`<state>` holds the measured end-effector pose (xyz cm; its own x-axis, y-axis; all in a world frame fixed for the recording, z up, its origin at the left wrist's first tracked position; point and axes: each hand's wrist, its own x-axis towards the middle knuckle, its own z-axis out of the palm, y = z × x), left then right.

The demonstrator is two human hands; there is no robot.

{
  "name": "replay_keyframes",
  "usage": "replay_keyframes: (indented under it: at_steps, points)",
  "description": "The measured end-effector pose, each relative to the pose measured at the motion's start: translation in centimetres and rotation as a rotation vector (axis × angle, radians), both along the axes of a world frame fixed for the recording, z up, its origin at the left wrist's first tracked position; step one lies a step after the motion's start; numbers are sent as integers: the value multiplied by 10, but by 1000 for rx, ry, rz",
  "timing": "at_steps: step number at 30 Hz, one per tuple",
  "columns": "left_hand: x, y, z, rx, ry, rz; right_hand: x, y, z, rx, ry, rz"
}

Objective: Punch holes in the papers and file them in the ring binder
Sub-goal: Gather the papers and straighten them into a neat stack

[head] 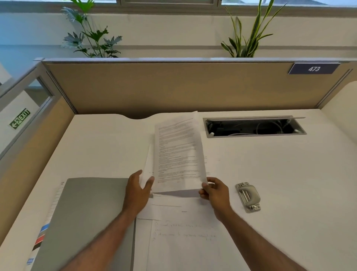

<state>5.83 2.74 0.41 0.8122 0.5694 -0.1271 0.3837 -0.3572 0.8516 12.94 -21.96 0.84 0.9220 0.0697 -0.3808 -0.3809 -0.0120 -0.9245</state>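
Two hands hold up a few printed sheets [178, 154] over the white desk [289, 174]. My left hand [138, 190] pinches their lower left edge, with the thumb on the front. My right hand [214, 193] pinches the lower right corner. More papers [183, 232] lie flat under my hands, one with handwriting. The grey ring binder [87, 222] lies at 8 o'clock, just beside those papers. The metal hole punch [247, 197] sits at 3 o'clock, near my right hand.

A white desk [289, 164] is enclosed by tan partitions [173, 87]; far behind, a leafy plant [92, 38] and a spiky plant [249, 36] are set below what may be a window [168, 2]
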Motion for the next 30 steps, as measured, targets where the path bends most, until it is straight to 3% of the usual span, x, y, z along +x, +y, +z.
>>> replay_keyframes:
  at_steps: [6, 14, 20, 22, 25, 30]
  points:
    - [21, -2, 9, -593, 105, 97, -31, -31, 10, 108, 129, 145]
    - [8, 4, 7, -438, 106, 142, -56, -29, 19, 262, 210, 210]
    - [-6, 10, 15, -707, -27, 93, -62, -26, 18, 260, 233, 263]
    - [-10, 21, 14, -639, -42, 123, -61, -21, 20, 140, 180, 247]
    - [-22, 44, 15, -548, -19, 144, -51, -9, 21, -262, 5, 163]
    - [-46, 99, 21, -482, 20, 190, -28, 33, 18, -809, -144, 379]
